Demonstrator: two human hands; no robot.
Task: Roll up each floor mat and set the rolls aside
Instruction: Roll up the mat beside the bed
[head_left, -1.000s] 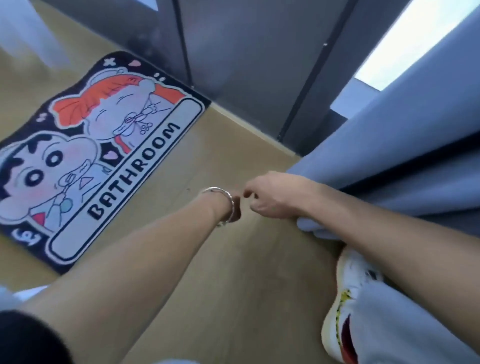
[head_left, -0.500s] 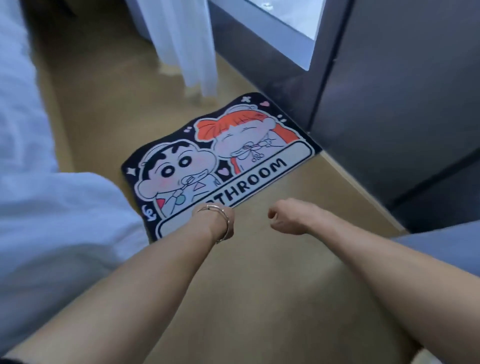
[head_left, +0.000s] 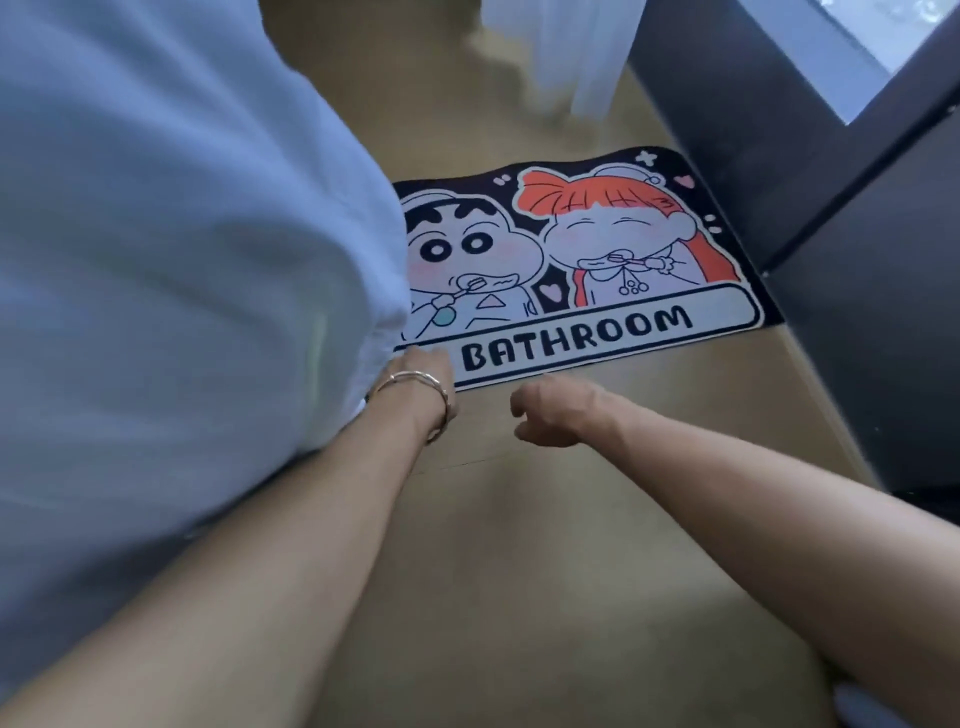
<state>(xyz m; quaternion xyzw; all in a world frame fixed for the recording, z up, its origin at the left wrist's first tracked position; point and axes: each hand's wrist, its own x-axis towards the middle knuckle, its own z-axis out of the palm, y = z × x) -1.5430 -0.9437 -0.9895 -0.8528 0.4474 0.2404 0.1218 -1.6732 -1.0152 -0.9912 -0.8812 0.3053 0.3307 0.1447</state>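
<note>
A floor mat (head_left: 582, 291) lies flat on the wooden floor, printed with two cartoon children brushing their teeth and the word BATHROOM. Its left part is hidden behind the bedding. My left hand (head_left: 423, 366), with a thin bracelet at the wrist, reaches the mat's near left corner; its fingers point away and are hidden, so a grip is not visible. My right hand (head_left: 550, 413) hovers over the bare floor just short of the mat's near edge, fingers curled loosely with nothing in them.
A bed with pale blue bedding (head_left: 182, 234) fills the left side and overhangs the mat's left end. A dark wall and door frame (head_left: 857, 249) run along the right. A white curtain (head_left: 576, 57) hangs beyond the mat. Wooden floor (head_left: 519, 571) lies between my arms.
The view has swung left and closer, so the mat now faces me squarely. Both hands have moved forward; the left one has reached the mat's near left corner.
</note>
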